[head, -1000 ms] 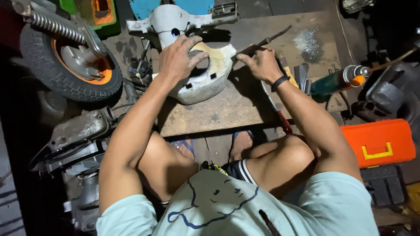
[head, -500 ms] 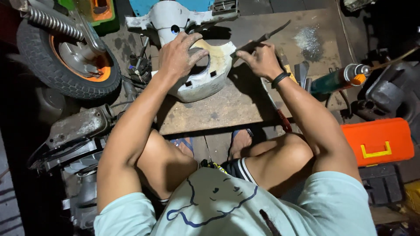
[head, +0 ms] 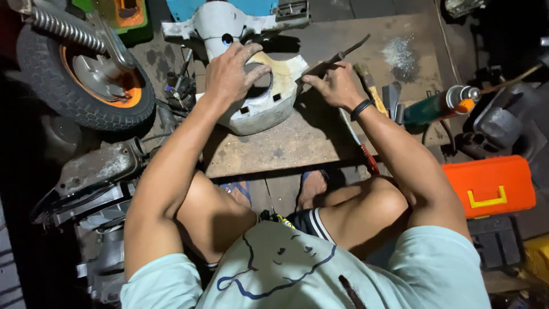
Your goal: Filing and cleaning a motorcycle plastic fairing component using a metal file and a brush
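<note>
Left hand point(head: 231, 74): spread flat, pressed down on top of white scooter body panel point(head: 260, 103), steadying it. Right hand point(head: 337, 86): closed around a thin dark hand tool point(head: 343, 54), tip set against panel's right edge. Hands apart, one at each side of panel.

Panel position: on worn wooden board point(head: 320, 137), directly ahead of knees, just beside second white body part point(head: 229, 23).

Progress, as judged: surface patchy, with a yellowish bare area near the tool; edge work under way, not complete. Grey dust pile point(head: 400, 54) on board. Nearby: wheel point(head: 74, 80) at left, orange toolbox point(head: 489, 186) at right, spray can point(head: 437, 106).
</note>
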